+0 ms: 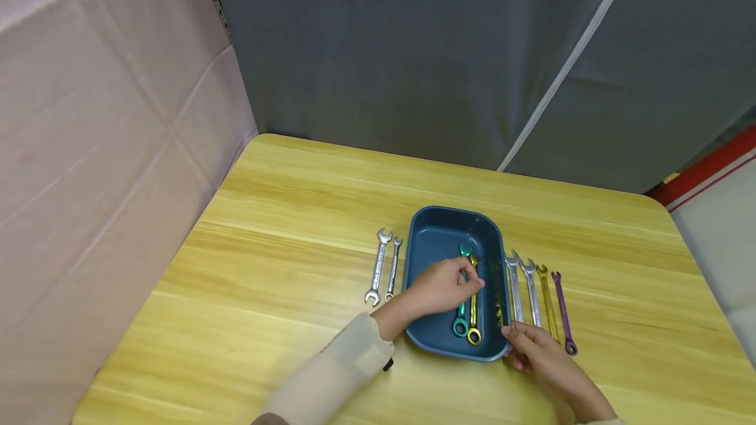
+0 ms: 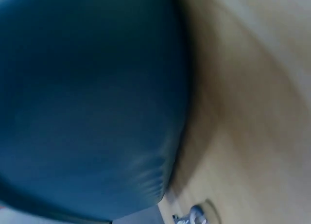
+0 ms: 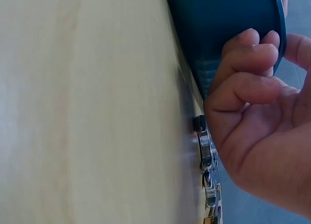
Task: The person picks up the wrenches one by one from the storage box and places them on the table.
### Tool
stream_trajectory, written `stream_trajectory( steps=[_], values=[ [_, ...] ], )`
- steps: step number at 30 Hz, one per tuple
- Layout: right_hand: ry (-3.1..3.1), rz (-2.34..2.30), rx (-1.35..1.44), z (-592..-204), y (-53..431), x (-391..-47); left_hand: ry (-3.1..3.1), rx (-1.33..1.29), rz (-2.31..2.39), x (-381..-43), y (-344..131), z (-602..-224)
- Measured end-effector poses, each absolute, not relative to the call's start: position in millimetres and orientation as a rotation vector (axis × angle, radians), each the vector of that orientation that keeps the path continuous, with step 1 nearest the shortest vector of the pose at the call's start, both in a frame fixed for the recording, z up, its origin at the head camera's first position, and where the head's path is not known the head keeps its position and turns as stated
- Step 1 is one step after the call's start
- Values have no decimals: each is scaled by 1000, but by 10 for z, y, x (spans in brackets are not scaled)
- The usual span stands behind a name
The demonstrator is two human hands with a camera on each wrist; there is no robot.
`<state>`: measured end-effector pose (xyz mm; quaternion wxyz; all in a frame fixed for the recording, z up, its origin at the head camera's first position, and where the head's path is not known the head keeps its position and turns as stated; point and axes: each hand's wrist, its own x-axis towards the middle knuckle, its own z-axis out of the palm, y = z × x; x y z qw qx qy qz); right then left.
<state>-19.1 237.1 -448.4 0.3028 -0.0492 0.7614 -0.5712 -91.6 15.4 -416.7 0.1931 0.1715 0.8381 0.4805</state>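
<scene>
A dark blue plastic tray (image 1: 434,340) stands on the table, with a green wrench (image 1: 460,327) and a gold wrench (image 1: 474,336) lying side by side in it. Over these two wrenches hangs my left hand (image 1: 440,287), its fingers loosely bent and nothing visible held in them; it hides their middle parts. My right hand (image 1: 543,354) grips the tray's near right corner. In the right wrist view its thumb and bent fingers (image 3: 250,59) lie on either side of the rim. The left wrist view shows mostly the tray's outer wall (image 2: 92,112).
Left of the tray lie a larger silver wrench (image 1: 378,267) and a smaller one (image 1: 393,271). To its right, two silver wrenches (image 1: 516,287), a gold one (image 1: 548,300) and a purple one (image 1: 564,313) form a row. A grey curtain (image 1: 378,58) hangs behind the wooden table (image 1: 266,267).
</scene>
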Motion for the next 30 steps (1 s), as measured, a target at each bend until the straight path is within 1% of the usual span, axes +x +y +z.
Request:
stream_trajectory(
  steps=[21, 26, 30],
  values=[
    [1979, -1530, -141, -4483, 2369, -174, 2350, 352, 1332, -942, 286, -4340],
    [1990, -1538, -150, -4494, 2363, -172, 2390, 303, 1260, -966, 290, -4371],
    [2001, -1545, -161, -4499, 2356, -167, 2465, 292, 1093, -961, 291, -4378]
  ],
)
